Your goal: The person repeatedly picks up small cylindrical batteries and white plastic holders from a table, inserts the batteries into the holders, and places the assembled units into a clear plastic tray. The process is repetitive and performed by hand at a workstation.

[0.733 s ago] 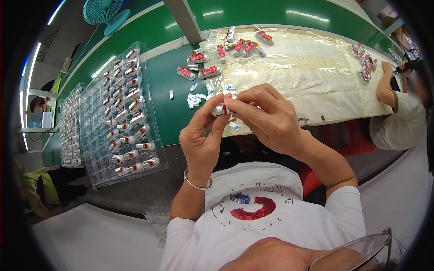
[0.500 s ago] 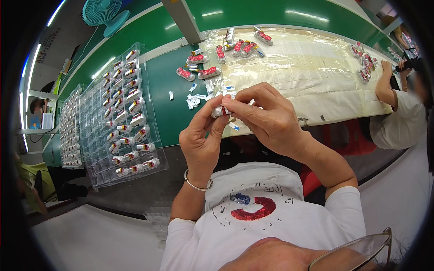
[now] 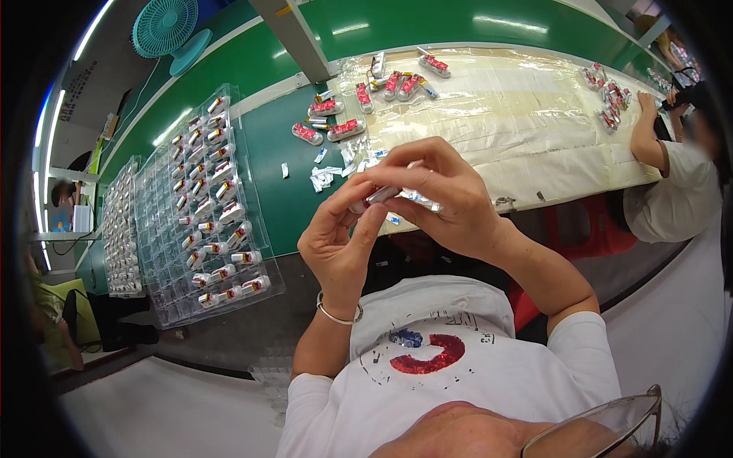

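Observation:
Between my two hands, above the table's near edge, is a small white part (image 3: pixel 382 195), mostly hidden by fingers. My left hand (image 3: pixel 340 240) pinches its left end with thumb and fingertips. From the other side my right hand (image 3: pixel 450 198) closes over it, fingers bent and tips against the part. Small white paper slips (image 3: pixel 324 179) lie scattered just beyond the hands. Farther back lie several rounded silver pieces with red faces (image 3: pixel 346 130), with small wired cells among them.
At left stands a clear plastic tray (image 3: pixel 164 229), its right columns filled with white-and-red parts. Another filled tray (image 3: pixel 122 229) lies beyond it. A metal post (image 3: pixel 290 38) rises behind the table, near a teal fan (image 3: pixel 164 30). Another person's arm (image 3: pixel 647 130) rests at the far right.
My right fingers have rolled farther over the part, which is now more covered and tilted. My left hand keeps its pinch. The whole view has shifted slightly.

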A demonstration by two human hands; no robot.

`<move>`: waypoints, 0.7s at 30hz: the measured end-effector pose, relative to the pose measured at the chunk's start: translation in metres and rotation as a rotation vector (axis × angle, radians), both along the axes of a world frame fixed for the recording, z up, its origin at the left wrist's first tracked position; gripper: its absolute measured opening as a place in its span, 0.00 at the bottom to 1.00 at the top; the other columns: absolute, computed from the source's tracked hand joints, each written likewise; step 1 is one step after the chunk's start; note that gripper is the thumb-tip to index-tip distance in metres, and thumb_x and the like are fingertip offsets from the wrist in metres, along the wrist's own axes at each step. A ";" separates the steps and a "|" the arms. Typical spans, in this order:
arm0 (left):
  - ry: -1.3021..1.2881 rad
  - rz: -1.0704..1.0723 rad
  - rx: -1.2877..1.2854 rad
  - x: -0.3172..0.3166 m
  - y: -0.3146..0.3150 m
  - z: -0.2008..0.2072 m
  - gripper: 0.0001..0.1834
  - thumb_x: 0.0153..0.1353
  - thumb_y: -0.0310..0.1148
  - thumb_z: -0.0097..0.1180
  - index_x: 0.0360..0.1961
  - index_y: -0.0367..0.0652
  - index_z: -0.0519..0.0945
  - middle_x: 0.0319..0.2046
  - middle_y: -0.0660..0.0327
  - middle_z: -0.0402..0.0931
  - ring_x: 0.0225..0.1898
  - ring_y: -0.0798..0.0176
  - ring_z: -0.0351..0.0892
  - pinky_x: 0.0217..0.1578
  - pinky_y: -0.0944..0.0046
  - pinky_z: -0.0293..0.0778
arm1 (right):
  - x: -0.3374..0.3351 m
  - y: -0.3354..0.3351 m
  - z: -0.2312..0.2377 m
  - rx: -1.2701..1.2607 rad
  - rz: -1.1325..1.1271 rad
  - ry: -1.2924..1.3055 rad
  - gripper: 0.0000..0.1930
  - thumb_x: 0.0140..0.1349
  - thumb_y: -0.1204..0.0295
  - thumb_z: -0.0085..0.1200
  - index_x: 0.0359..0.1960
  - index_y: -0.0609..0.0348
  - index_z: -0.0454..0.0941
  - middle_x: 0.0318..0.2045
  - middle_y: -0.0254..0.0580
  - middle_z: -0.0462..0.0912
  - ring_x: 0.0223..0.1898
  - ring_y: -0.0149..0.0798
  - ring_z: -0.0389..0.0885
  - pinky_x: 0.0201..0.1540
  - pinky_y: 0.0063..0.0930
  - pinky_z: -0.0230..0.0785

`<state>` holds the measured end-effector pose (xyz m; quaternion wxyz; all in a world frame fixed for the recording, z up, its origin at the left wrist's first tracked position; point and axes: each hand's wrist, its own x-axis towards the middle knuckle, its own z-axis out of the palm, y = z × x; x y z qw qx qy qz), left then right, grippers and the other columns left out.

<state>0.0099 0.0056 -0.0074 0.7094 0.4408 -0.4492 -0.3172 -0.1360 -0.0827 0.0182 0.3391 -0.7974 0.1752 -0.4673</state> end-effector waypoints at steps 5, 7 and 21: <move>-0.001 -0.011 -0.123 -0.001 -0.003 0.000 0.16 0.60 0.17 0.61 0.50 0.29 0.78 0.54 0.39 0.76 0.56 0.52 0.79 0.54 0.59 0.79 | -0.008 -0.008 -0.003 0.225 0.144 -0.097 0.17 0.55 0.71 0.68 0.48 0.54 0.83 0.50 0.42 0.79 0.52 0.40 0.79 0.53 0.31 0.74; -0.031 -0.015 -0.144 -0.002 -0.004 -0.002 0.16 0.59 0.17 0.61 0.50 0.29 0.78 0.54 0.39 0.76 0.57 0.51 0.78 0.55 0.58 0.79 | -0.012 -0.008 -0.010 0.297 0.191 -0.093 0.17 0.55 0.71 0.68 0.48 0.54 0.83 0.50 0.42 0.79 0.52 0.39 0.79 0.53 0.32 0.74; -0.199 0.045 -0.168 -0.002 -0.003 -0.002 0.18 0.52 0.10 0.61 0.45 0.31 0.79 0.51 0.39 0.78 0.55 0.50 0.80 0.52 0.59 0.80 | -0.008 0.001 -0.017 1.009 0.425 -0.408 0.17 0.53 0.86 0.65 0.46 0.64 0.82 0.50 0.45 0.77 0.51 0.36 0.80 0.57 0.27 0.76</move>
